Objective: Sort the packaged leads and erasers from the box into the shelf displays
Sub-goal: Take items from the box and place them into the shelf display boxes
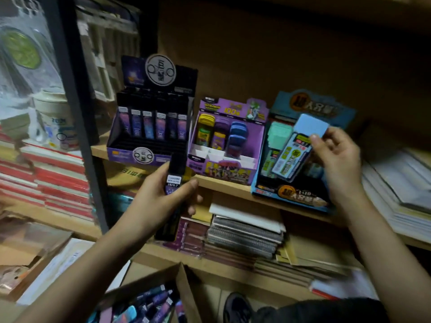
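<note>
Stationery shop: shelf [233,186] of display boxes [149,127], stacked notebooks [245,231].

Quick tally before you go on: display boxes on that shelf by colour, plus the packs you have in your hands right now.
Black-and-purple display box: 1
Light purple display box: 1
Blue display box: 1
Packs in hand: 2, a dark lead pack in the left hand and a blue lead pack in the right hand
Total: 5
</note>
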A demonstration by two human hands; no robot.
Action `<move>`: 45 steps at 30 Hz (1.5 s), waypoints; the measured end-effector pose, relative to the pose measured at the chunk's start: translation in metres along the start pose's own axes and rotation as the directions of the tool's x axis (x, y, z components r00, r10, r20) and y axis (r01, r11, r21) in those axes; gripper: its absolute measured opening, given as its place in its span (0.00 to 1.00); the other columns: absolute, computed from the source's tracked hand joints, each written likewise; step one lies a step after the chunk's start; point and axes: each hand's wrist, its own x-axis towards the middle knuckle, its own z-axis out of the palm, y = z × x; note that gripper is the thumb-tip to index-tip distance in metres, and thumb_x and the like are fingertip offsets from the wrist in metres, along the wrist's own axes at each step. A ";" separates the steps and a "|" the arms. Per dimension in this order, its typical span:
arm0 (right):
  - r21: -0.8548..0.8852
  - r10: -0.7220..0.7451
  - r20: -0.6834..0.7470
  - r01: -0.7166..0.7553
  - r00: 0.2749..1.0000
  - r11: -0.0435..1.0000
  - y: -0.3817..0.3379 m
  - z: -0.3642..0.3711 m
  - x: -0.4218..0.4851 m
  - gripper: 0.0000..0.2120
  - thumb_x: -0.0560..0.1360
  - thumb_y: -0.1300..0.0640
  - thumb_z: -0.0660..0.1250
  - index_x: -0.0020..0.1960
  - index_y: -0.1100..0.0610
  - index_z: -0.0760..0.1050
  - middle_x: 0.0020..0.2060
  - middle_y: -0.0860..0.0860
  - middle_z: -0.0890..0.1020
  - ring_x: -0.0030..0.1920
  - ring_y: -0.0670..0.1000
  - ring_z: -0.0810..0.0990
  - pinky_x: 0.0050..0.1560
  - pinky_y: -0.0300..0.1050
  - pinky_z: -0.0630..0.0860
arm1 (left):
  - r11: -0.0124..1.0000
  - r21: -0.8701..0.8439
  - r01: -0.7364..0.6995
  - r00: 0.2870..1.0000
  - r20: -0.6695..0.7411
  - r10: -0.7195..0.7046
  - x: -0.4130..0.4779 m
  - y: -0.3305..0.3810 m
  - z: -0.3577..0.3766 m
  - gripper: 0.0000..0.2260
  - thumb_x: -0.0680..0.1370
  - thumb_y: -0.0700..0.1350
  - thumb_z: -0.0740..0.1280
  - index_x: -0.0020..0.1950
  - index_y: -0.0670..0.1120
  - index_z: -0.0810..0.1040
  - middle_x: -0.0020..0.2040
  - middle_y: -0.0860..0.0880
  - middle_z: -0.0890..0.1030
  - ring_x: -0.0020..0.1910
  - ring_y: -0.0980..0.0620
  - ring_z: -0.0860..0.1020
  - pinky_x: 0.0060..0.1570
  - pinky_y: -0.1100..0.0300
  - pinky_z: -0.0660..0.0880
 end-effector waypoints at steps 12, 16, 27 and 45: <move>-0.263 -0.044 0.011 0.046 0.999 0.964 0.039 -0.064 0.005 0.09 0.78 0.65 0.61 0.56 0.54 0.73 0.45 0.42 0.78 0.44 0.32 0.77 0.43 0.25 0.72 | 0.999 0.043 -0.007 0.999 -0.045 0.009 0.005 -0.021 0.016 0.09 0.70 0.50 0.67 0.46 0.48 0.75 0.34 0.48 0.81 0.29 0.53 0.77 0.30 0.64 0.76; -0.259 0.018 0.083 0.005 0.996 0.966 0.042 -0.067 0.010 0.10 0.78 0.65 0.61 0.57 0.55 0.73 0.47 0.43 0.79 0.46 0.34 0.78 0.46 0.29 0.76 | 1.000 0.008 0.011 0.998 -0.060 -0.011 0.006 -0.029 0.014 0.06 0.69 0.51 0.68 0.43 0.50 0.76 0.35 0.46 0.82 0.29 0.52 0.79 0.31 0.62 0.77; -0.537 -0.052 -0.088 -0.003 0.995 0.843 0.060 -0.060 0.004 0.14 0.77 0.59 0.64 0.60 0.48 0.68 0.54 0.44 0.75 0.47 0.48 0.78 0.45 0.45 0.78 | 1.000 0.000 -0.003 0.998 -0.062 0.003 0.006 -0.030 0.010 0.05 0.68 0.52 0.68 0.42 0.55 0.78 0.37 0.45 0.82 0.32 0.50 0.80 0.31 0.61 0.77; -0.129 0.042 0.375 0.007 0.926 0.992 -0.035 0.097 -0.065 0.06 0.75 0.64 0.65 0.47 0.54 0.76 0.40 0.43 0.78 0.41 0.37 0.75 0.42 0.27 0.68 | 0.994 -0.113 0.006 0.973 -0.231 -0.032 -0.008 -0.010 -0.005 0.13 0.74 0.56 0.61 0.51 0.48 0.75 0.37 0.52 0.81 0.36 0.54 0.81 0.33 0.64 0.78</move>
